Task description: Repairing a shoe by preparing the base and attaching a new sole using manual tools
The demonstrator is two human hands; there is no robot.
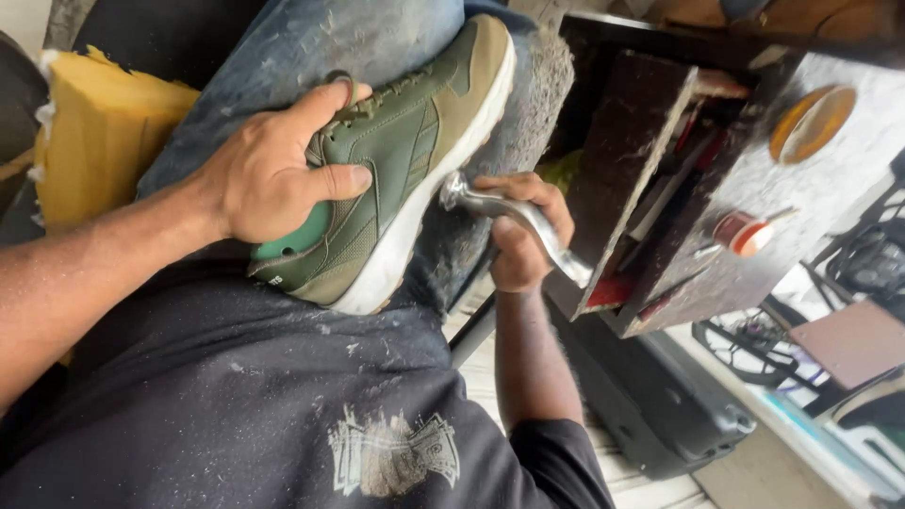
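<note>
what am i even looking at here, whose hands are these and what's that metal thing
There is one picture, taken by a camera worn on a person's head and pointed down, so you see their own arms, dark dusty shirt and jeans from above. No machine is involved, only two bare hands.

The left hand grips a green sneaker with a white sole, resting on the person's lap. The right hand holds a curved metal tool, its tip against the edge of the sole.

To the right stands a dark worn workbench with a small red-and-white container and an orange round lid on it. Yellow foam shows at the left.
</note>
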